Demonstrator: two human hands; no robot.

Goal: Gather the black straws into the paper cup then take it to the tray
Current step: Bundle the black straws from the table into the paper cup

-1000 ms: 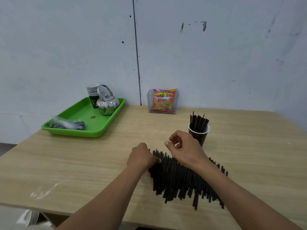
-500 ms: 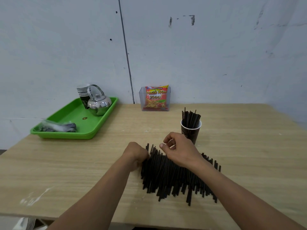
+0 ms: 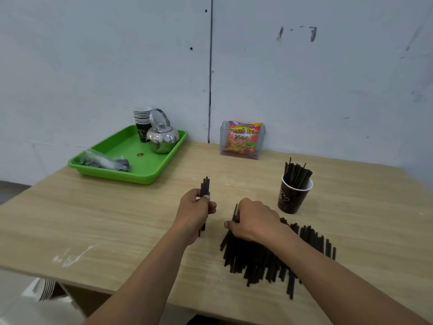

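Two hands work over a pale wooden table (image 3: 117, 219). The left hand (image 3: 194, 212) is closed around a small bundle of black straws (image 3: 205, 187), held nearly upright — their tips stick out above the fist and their lower ends show below it, clear of the main heap. The right hand (image 3: 253, 221) lies knuckles-up on the far end of the pile of loose straws (image 3: 262, 259), fingers curled down onto them, with a straw or two poking up past the thumb side (whether it truly grips them or merely presses on them I cannot tell).

The pile fans out on the table under and behind the right wrist, reaching toward the near edge. Beyond it, to the right, stands the dark paper cup (image 3: 291, 198) with a white rim, upright, already holding a bunch of straws (image 3: 296, 172) that lean a little to the right.

Far to the left, well apart from the cup, sits the green tray (image 3: 150, 177) against the wall. On it are a shiny metal kettle (image 3: 162, 138) with its handle raised, a stack of paper cups (image 3: 142, 121) just behind the kettle, and a clear plastic bag (image 3: 105, 160) of dark items near the tray's front corner. Between tray and cup, at the wall, a clear holder (image 3: 262, 139) contains a red snack packet (image 3: 243, 139).
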